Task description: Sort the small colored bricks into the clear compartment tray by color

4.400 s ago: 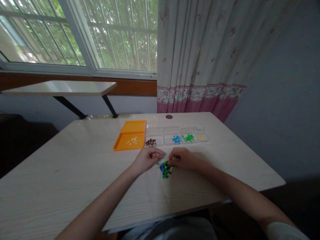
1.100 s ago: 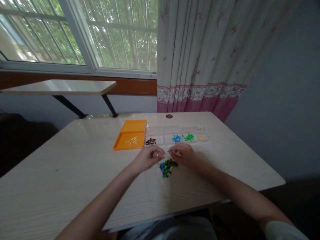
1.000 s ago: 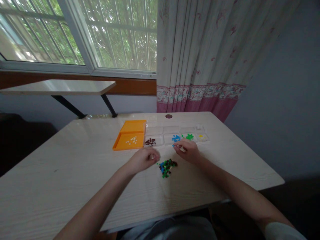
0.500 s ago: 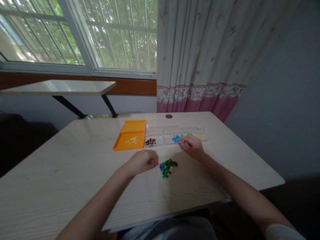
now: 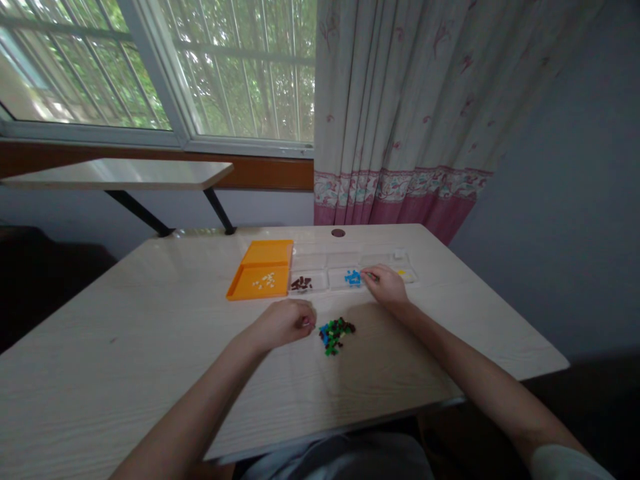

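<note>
My left hand [image 5: 287,325] hovers over or rests on the table just left of a mixed pile of small green, brown and blue building bricks [image 5: 335,335]. Its fingers are curled together, and anything inside them is hidden. Over the clear divided tray [image 5: 327,280], my right hand [image 5: 386,284] has its fingertips pinched beside the small blue bricks [image 5: 353,278]. A trace of green shows at those fingertips; whether it is held or lies in the tray, I cannot tell. Dark brown bricks [image 5: 301,284] fill part of the compartment further left.
An orange tray [image 5: 265,252] with several small cream pieces [image 5: 265,281] adjoins the clear tray on the left. Yellow pieces [image 5: 401,272] lie in the right end compartment. A raised shelf [image 5: 120,175] stands at the back left, and a curtain [image 5: 390,133] hangs behind the table.
My right hand has shifted slightly up and away from the blue bricks, now covering the green ones in the tray. The left hand and the pile look unchanged.
</note>
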The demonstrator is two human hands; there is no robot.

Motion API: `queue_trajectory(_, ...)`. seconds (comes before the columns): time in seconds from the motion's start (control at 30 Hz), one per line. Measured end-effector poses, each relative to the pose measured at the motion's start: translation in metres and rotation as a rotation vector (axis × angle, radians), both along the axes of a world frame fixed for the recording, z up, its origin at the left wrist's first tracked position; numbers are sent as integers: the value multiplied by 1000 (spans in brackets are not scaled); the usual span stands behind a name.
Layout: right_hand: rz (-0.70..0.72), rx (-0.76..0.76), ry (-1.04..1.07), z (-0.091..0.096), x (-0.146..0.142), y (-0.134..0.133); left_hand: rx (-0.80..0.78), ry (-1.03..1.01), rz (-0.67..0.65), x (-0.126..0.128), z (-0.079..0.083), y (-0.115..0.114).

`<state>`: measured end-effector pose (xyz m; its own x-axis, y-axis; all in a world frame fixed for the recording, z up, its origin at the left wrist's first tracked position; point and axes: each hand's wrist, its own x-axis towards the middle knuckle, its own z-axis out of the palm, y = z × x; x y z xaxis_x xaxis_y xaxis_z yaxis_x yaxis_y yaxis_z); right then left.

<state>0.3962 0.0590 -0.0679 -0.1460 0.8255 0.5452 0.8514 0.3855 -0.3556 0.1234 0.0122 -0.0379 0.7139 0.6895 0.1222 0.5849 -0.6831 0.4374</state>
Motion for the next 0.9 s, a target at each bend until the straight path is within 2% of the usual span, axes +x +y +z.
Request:
queue_trajectory(0.17, 17, -4, 20, 4, -2, -3, -15, -102, 30, 3, -1, 0)
queue_trajectory(0.33, 276, 26, 17, 10, -25, -27, 10, -350, 125, 15, -4, -1)
queue_trajectory(0.47, 417, -17, -13, 13, -45, -47, 41, -436, 173, 24, -8, -3)
queue_trajectory(0.9, 479, -10, 48, 12, -50, -53, 61, -417, 158, 28, -6, -5)
